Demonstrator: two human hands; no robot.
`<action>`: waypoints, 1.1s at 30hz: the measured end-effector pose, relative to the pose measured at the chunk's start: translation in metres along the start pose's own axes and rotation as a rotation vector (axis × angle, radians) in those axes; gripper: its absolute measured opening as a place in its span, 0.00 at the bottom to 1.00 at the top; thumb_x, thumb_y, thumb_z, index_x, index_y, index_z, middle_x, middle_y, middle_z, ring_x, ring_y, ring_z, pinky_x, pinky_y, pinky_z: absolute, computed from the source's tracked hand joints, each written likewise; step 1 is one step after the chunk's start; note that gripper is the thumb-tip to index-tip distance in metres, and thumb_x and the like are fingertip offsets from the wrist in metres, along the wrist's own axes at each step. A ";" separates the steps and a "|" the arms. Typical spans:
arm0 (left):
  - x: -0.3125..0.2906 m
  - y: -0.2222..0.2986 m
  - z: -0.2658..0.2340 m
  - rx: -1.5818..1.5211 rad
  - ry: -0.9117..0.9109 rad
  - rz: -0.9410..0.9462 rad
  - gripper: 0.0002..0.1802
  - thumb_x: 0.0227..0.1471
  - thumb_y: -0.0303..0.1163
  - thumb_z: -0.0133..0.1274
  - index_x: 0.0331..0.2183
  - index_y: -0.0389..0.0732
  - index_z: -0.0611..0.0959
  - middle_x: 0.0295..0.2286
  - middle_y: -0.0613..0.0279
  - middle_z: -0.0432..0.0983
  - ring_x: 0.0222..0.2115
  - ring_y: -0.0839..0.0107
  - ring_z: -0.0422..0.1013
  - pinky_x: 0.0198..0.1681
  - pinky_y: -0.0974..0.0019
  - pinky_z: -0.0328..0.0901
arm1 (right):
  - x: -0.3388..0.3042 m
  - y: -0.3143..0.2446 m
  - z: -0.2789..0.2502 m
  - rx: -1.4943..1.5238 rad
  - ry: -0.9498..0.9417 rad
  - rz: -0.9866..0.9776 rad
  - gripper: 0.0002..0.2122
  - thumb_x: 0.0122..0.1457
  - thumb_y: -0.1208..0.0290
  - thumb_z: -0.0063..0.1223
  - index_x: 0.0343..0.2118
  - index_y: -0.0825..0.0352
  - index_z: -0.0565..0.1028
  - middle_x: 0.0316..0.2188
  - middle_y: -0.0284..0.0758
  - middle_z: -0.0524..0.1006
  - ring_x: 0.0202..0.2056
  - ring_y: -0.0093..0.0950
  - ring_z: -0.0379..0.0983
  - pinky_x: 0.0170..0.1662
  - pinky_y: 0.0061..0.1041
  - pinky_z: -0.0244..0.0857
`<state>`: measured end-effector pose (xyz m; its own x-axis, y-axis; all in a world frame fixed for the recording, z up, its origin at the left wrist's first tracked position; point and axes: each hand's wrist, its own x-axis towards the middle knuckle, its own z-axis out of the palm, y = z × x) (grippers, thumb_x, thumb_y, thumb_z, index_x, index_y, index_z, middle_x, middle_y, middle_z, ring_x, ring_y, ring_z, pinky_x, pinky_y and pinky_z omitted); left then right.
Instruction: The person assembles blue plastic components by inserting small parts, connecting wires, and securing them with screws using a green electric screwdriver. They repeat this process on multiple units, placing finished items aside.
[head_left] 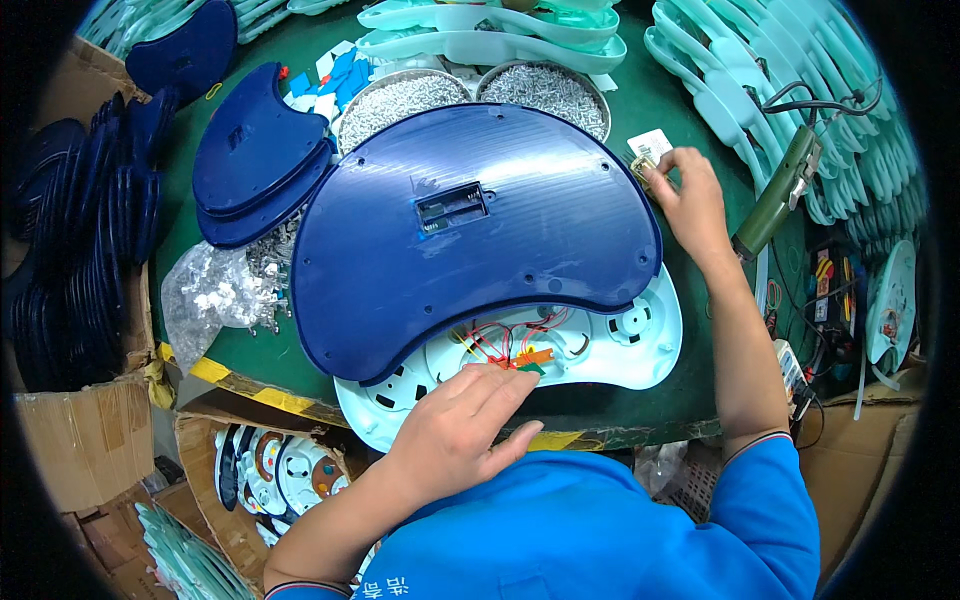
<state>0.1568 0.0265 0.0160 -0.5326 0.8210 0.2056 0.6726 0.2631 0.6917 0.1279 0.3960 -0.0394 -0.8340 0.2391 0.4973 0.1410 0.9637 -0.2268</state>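
A dark blue kidney-shaped plastic cover [480,220] with a battery compartment lies tilted over a pale mint-green plastic shell [655,340]. Along the shell's near side red and yellow wires show, with an orange strip [533,357] and a green piece [530,369], perhaps a circuit board. My left hand [455,425] reaches over the shell's near edge, fingers stretched out at the green piece and thumb apart. To the right of the cover, my right hand [690,200] pinches at some small gold-coloured metal parts [642,174] beside a white label [650,145].
Two round trays of screws [400,107] [545,92] stand behind the cover. Blue covers [250,145] and a plastic bag of small white parts [205,290] lie left. A green electric screwdriver [780,190] hangs at right. Mint-green shells [770,80] are stacked at the back right.
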 end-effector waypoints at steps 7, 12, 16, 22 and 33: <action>0.007 -0.010 -0.007 0.207 -0.030 0.045 0.23 0.43 0.43 0.68 0.40 0.41 0.83 0.45 0.57 0.75 0.48 0.54 0.69 0.50 0.52 0.64 | 0.010 -0.057 -0.017 0.774 -0.285 0.313 0.20 0.64 0.55 0.56 0.47 0.70 0.75 0.35 0.40 0.80 0.36 0.26 0.75 0.40 0.26 0.69; 0.010 -0.009 -0.008 0.306 -0.058 0.049 0.24 0.42 0.46 0.68 0.38 0.41 0.84 0.46 0.58 0.73 0.49 0.56 0.66 0.53 0.51 0.61 | 0.006 -0.073 -0.009 0.620 -0.243 0.246 0.25 0.60 0.55 0.61 0.54 0.66 0.72 0.43 0.50 0.79 0.44 0.42 0.78 0.50 0.35 0.70; 0.000 -0.019 -0.034 0.469 0.264 -0.069 0.23 0.45 0.40 0.68 0.41 0.37 0.83 0.47 0.53 0.72 0.50 0.54 0.66 0.53 0.52 0.61 | 0.009 -0.083 -0.037 0.562 -0.187 0.252 0.25 0.60 0.57 0.61 0.54 0.69 0.72 0.42 0.51 0.80 0.43 0.42 0.79 0.49 0.35 0.70; -0.022 -0.050 -0.073 0.363 0.575 -0.709 0.30 0.58 0.38 0.61 0.57 0.34 0.74 0.50 0.52 0.73 0.49 0.64 0.71 0.52 0.64 0.67 | -0.011 -0.104 -0.084 0.419 -0.176 0.220 0.25 0.57 0.55 0.64 0.48 0.72 0.72 0.35 0.52 0.79 0.36 0.46 0.79 0.41 0.35 0.72; -0.025 -0.047 -0.048 0.433 0.545 -0.628 0.24 0.57 0.47 0.60 0.44 0.35 0.78 0.39 0.43 0.77 0.37 0.47 0.76 0.40 0.52 0.69 | -0.049 -0.074 -0.065 0.313 -0.501 0.317 0.31 0.58 0.45 0.59 0.50 0.71 0.67 0.39 0.56 0.77 0.42 0.53 0.76 0.47 0.45 0.69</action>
<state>0.1136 -0.0304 0.0112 -0.9566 0.1428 0.2541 0.2547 0.8332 0.4907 0.1926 0.3212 0.0075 -0.9351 0.3484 -0.0655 0.3221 0.7579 -0.5674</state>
